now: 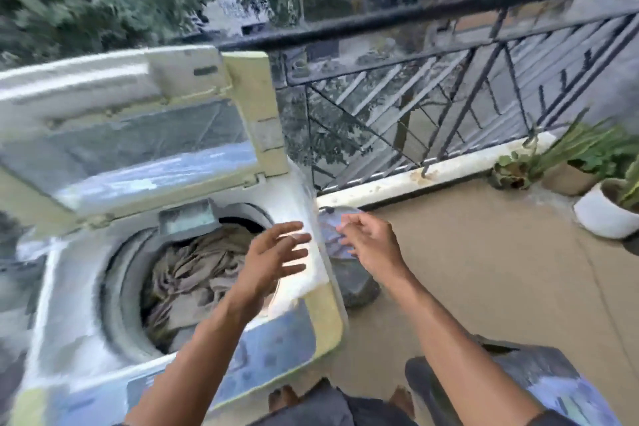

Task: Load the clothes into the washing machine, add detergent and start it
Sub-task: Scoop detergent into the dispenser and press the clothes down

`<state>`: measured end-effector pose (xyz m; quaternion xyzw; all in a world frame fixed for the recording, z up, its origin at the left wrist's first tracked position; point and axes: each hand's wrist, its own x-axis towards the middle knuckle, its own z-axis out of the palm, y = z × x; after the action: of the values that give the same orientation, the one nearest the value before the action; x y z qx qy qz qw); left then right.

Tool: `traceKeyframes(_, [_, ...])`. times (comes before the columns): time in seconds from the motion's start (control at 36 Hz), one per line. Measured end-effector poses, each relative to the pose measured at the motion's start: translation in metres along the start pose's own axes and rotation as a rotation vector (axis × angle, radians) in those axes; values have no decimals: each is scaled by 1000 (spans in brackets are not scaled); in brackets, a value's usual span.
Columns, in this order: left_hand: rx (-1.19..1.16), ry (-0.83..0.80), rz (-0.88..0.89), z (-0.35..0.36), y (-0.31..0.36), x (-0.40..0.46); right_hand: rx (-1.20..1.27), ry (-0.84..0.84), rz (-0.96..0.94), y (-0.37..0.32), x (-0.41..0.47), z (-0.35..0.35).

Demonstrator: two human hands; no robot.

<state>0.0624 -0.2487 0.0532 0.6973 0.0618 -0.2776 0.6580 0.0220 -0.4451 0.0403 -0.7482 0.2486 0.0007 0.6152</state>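
Observation:
A white top-loading washing machine point(304, 273) fills the left of the view, its lid point(138, 135) raised. Brownish-beige clothes point(193, 270) lie crumpled in the drum. My left hand point(273, 256) hovers over the machine's right rim with fingers spread and nothing in it. My right hand point(370, 239) is just right of the machine, fingers loosely curled, above a dark bucket point(349, 273) on the floor that holds pale bluish cloth point(330, 232). Whether its fingertips touch that cloth I cannot tell. The frame is motion-blurred.
A black metal railing point(449, 79) bounds the balcony behind the machine. Potted plants point(601, 190) stand at the far right on the tan floor. A dark bin with bluish cloth point(539, 380) sits at the lower right beside my feet.

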Motion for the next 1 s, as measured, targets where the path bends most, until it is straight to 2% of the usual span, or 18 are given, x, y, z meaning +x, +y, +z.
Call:
traceKeyframes(0.19, [-127, 252, -29, -119, -10, 1, 29, -242, 46, -38, 18, 111])
traceKeyframes(0.42, [-363, 422, -173, -209, -37, 19, 42, -359, 237, -43, 41, 217])
traceKeyframes(0.56, [-494, 439, -278, -236, -48, 39, 48, -361, 389, -33, 55, 268])
traceKeyframes(0.75, [-579, 436, -322, -251, -66, 75, 179, -265, 584, -15, 75, 300])
traceKeyframes(1.0, [-616, 441, -303, -258, -76, 106, 337, -195, 640, -11, 91, 317])
